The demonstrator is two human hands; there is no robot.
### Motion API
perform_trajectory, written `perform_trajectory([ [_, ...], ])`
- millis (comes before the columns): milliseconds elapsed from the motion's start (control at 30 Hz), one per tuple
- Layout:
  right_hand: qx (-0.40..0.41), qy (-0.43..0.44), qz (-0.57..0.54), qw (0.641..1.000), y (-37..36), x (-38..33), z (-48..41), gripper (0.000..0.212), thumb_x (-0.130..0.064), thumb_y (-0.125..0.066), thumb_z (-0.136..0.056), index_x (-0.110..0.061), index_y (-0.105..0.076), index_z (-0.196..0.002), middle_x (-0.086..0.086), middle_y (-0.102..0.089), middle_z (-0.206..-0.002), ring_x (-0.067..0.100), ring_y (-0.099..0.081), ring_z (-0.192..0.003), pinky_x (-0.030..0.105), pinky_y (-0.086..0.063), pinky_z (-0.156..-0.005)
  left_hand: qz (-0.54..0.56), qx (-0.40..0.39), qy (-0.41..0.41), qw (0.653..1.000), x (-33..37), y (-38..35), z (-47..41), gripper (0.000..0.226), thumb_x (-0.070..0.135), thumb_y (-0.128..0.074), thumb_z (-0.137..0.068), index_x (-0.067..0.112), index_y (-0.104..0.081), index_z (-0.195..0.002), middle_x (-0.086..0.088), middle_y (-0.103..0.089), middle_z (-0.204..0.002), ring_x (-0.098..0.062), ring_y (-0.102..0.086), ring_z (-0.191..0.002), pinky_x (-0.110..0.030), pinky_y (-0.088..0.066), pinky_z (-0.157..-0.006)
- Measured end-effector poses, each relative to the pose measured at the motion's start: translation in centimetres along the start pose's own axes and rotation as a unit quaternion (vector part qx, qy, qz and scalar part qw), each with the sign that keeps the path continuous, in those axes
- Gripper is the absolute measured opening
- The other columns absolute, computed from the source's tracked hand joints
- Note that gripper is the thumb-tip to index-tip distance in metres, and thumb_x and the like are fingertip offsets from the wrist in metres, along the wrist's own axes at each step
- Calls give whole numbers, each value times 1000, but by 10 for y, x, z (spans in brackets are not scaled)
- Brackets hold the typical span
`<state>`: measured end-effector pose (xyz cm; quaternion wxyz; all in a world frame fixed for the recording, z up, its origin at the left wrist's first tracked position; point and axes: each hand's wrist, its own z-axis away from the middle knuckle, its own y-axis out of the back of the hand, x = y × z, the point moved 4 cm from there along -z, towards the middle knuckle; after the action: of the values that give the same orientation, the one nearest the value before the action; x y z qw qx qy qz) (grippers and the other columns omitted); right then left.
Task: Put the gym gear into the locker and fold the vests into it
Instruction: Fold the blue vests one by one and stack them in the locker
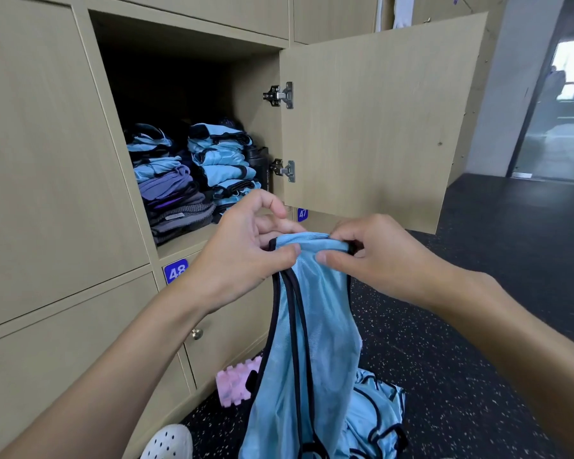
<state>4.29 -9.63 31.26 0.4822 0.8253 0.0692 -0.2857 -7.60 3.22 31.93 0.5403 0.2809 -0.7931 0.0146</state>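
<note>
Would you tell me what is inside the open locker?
A left stack, blue vests over purple and grey clothes; a right stack of blue vests; a dark bottle beside it. Anything behind them is hidden.
</note>
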Motion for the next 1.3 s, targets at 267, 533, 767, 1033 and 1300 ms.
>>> perform_trajectory([
  [267, 7, -8, -113, 994, 2, 1, 0, 15, -21, -70, -90, -14, -72, -76, 10, -65, -79, 9, -48, -62, 26, -39, -60, -20, -3, -17, 1000, 6, 5, 0, 31, -17, -59, -87, 8, -44, -97, -2, -77, -92, -12, -72, -80, -20, -55, -71],
  [533, 176, -2, -253, 951, 17, -10, -2, 19, -7, -77, -82, -14, -61, -75, -1, -57, -65, 9, -45, -57, 21, -37, -55, -81, 69, -79, 991, 16, 19, -5, 32, -12, -61, -85, 18, -49, -90, 4, -72, -76, -19, -59, -66, -28, -49, -65],
  [767, 65, -48, -301, 950, 3, -10, -1, 11, -13, -70, -90, -7, -66, -97, 11, -68, -81, 27, -58, -70, 37, -53, -69, 0, 126, -103, 987, 20, 21, -3, 32, -14, -57, -87, 17, -49, -90, 1, -73, -74, -9, -64, -61, -18, -48, -58],
  [1033, 152, -59, -362, 918, 7, -12, -2, 46, -31, -70, -79, 10, -62, -99, 45, -51, -108, 31, -56, -82, 63, -50, -82, 88, 76, 29, 993, -9, -11, 3, 93, 3, -81, -79, 32, -24, -147, -5, -77, -98, -27, -74, -93, -36, -58, -85],
  [1300, 97, -94, -338, 932, 2, 1, 2, 60, -19, -77, -83, -26, -47, -134, 2, -74, -104, 18, -73, -93, 39, -59, -82, 192, 167, 14, 967, 2, 1, -1, 49, -9, -56, -94, 26, -40, -125, -13, -77, -92, -22, -70, -75, -33, -58, -73],
])
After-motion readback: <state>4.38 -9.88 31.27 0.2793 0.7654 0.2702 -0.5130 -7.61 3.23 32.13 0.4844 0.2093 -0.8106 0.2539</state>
